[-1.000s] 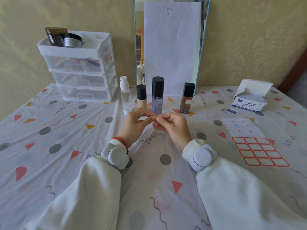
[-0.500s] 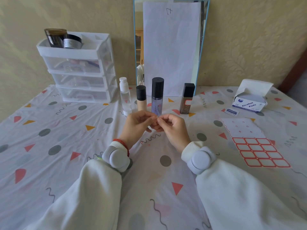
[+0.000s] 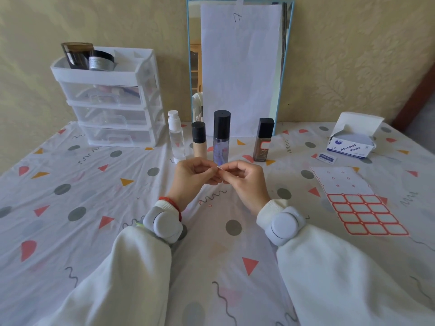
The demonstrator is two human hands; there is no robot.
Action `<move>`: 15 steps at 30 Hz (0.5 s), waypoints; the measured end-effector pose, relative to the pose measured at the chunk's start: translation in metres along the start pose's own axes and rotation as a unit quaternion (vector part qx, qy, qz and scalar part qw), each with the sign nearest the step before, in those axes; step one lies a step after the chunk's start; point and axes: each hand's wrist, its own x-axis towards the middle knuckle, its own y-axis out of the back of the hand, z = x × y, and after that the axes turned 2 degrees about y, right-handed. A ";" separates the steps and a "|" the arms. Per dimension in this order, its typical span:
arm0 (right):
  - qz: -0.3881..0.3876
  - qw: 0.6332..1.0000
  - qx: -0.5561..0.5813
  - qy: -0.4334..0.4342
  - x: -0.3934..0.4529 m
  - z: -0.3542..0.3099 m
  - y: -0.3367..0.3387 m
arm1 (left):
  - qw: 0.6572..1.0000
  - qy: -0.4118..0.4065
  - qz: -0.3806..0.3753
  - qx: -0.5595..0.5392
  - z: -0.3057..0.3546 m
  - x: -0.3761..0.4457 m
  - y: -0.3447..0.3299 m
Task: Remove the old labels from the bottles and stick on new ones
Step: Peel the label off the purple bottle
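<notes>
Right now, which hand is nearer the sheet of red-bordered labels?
The right hand. It is just left of the label sheet; the left hand lies farther left, beyond the right one.

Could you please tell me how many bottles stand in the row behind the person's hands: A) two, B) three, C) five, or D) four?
D: the clear bottle, the beige bottle, the purple bottle and the brown bottle stand side by side.
</notes>
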 end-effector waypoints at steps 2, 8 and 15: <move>0.007 0.999 -0.033 0.025 0.000 -0.001 0.001 | 1.000 0.003 -0.008 -0.010 0.002 -0.001 -0.001; -0.007 0.985 -0.132 0.107 0.002 -0.001 0.006 | 0.999 0.027 -0.017 -0.031 0.003 -0.002 -0.001; -0.006 0.998 -0.055 0.021 0.006 0.002 0.006 | 1.000 0.010 -0.016 -0.011 0.004 0.000 -0.001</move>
